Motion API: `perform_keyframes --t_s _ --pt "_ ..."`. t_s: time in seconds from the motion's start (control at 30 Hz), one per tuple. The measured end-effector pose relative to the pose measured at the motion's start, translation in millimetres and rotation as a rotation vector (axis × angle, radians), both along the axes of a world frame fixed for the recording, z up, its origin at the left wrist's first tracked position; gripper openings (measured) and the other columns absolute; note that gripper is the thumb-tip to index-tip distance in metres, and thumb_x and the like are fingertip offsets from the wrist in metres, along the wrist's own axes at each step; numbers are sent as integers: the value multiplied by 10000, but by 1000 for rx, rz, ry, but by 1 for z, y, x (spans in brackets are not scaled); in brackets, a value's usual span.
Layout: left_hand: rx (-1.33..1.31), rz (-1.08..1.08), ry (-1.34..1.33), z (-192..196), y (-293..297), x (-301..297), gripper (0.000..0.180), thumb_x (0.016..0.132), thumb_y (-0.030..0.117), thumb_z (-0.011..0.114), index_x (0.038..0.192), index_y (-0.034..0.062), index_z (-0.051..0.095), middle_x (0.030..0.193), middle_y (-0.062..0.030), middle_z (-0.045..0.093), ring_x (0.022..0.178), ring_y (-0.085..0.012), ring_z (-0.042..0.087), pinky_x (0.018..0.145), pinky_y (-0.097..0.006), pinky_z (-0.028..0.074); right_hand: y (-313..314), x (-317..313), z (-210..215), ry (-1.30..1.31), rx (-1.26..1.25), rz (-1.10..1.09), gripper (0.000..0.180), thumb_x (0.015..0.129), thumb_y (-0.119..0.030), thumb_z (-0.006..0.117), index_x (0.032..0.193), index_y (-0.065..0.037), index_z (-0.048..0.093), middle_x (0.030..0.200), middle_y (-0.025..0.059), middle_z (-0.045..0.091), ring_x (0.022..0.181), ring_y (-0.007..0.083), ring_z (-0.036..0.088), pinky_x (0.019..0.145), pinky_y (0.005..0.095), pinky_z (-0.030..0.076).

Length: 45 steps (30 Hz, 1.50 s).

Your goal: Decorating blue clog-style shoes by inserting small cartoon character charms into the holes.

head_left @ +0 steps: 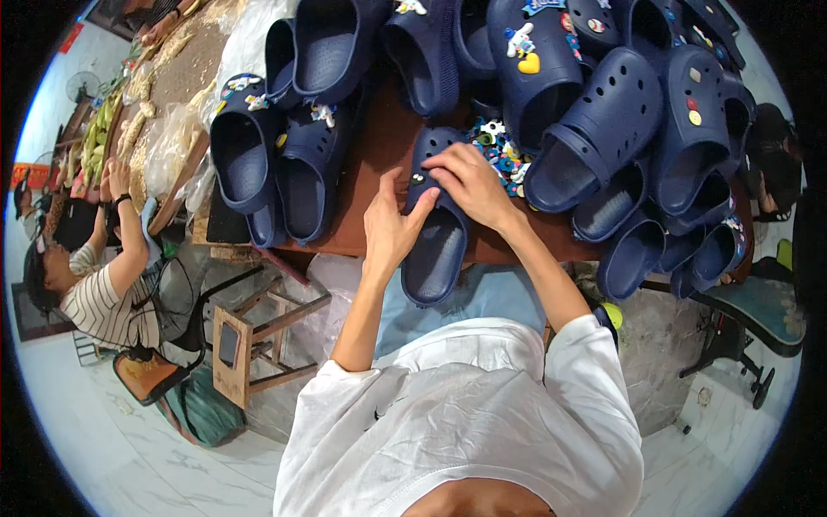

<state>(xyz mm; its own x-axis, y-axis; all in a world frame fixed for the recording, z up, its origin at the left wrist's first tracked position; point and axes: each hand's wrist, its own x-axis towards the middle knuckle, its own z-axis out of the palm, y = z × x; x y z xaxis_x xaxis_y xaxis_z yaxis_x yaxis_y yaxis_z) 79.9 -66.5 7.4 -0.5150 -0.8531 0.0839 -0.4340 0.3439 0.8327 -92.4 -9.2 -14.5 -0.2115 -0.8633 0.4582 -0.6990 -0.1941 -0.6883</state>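
Observation:
A navy clog (435,250) lies on the brown table (379,146), its heel hanging over the near edge. My left hand (389,226) grips the clog's left side. My right hand (469,183) rests on its perforated toe, fingertips by a small round charm. A heap of colourful shoe charms (500,153) lies just beyond my right hand.
Navy clogs are piled at the right (637,129), and more stand at the left (284,146), some with charms. Clear plastic bags (177,146) lie at the table's left end. A wooden stool (250,340) stands below. A person in a striped shirt (103,302) sits at the left.

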Motion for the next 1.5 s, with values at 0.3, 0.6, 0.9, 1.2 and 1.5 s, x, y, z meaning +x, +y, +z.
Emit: perform_keyframes --t_s 0.3,0.6,0.9,1.2,1.5 --pt "7 -103 -18 -31 -4 1 570 780 69 761 1280 36 491 1135 -239 639 1077 -426 620 897 -460 503 -37 -18 4 174 107 327 284 871 -376 705 870 -99 647 939 78 589 926 292 537 813 396 428" --pt "-74 -50 -107 -31 7 1 530 764 -65 581 1275 44 493 1125 -227 604 1082 -438 581 906 -509 467 -40 -8 2 38 168 336 280 770 -305 706 842 -73 567 838 92 613 866 309 579 746 437 443" --pt "-75 -1 -92 -29 6 -5 515 775 -50 544 1272 70 485 1114 -243 640 1068 -462 609 893 -514 473 -42 -4 4 -114 154 364 223 791 -175 661 796 -34 487 751 98 532 754 280 532 691 405 412" --pt "-40 9 -149 -32 8 -3 472 792 -20 577 1249 66 499 1145 -205 615 1077 -427 595 883 -513 480 -41 -5 11 -98 174 412 219 813 -198 655 830 -36 509 786 113 551 771 303 568 695 421 442" --pt "-80 10 -128 -38 3 -4 413 782 -26 562 1189 23 519 1075 -245 637 1018 -458 613 851 -522 487 -46 -1 -1 -90 7 288 304 790 -251 740 706 -32 546 730 108 552 684 311 572 604 415 425"
